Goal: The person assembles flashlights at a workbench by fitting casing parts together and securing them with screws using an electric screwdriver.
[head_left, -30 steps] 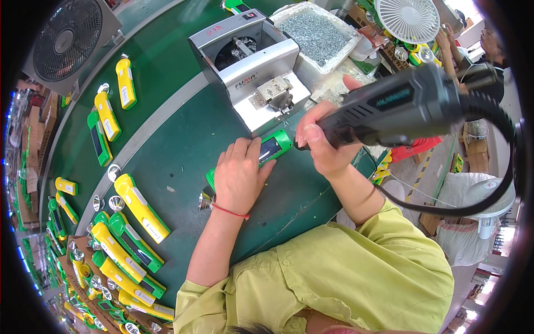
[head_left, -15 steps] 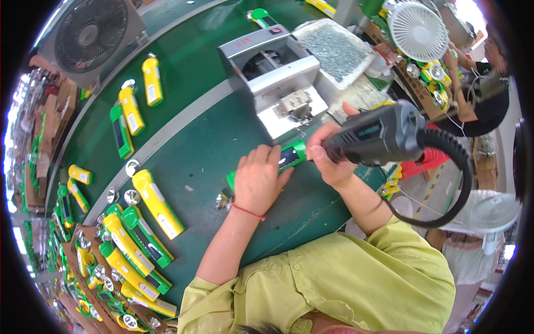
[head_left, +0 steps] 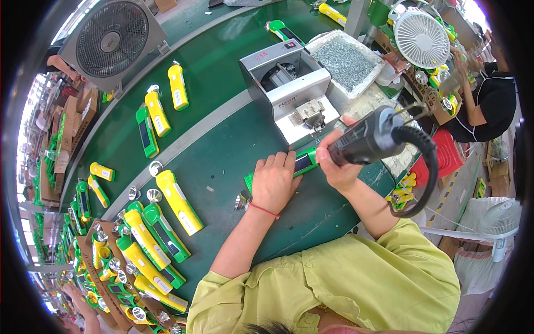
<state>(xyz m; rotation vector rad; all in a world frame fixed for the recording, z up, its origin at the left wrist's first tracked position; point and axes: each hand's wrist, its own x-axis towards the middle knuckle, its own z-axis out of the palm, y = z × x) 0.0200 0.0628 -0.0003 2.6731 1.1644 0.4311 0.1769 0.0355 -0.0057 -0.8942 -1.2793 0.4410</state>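
My left hand (head_left: 272, 186) is wrapped over a green flashlight (head_left: 305, 162) lying on the green worktable, pressing it down; a dark panel shows on its exposed end. By the left wrist, a shiny reflector head (head_left: 241, 201) sticks out near the flashlight's other end. My right hand (head_left: 337, 170) grips a black electric screwdriver (head_left: 370, 136) with a coiled cable, held over the flashlight's right end. Its tip is hidden behind my fingers. Just beyond the flashlight stands a silver-grey screw feeder (head_left: 300, 92).
A white tray (head_left: 347, 64) of small screws sits beside the feeder. Several yellow and green flashlights (head_left: 179, 203) lie to the left, with more on the conveyor (head_left: 211, 69). A box fan (head_left: 111, 42) stands far left. Another person (head_left: 481, 103) works at the right.
The whole view has shifted, so the table and hands appear farther right and slightly lower. The screwdriver's angle has changed a little. Both hands keep their holds.
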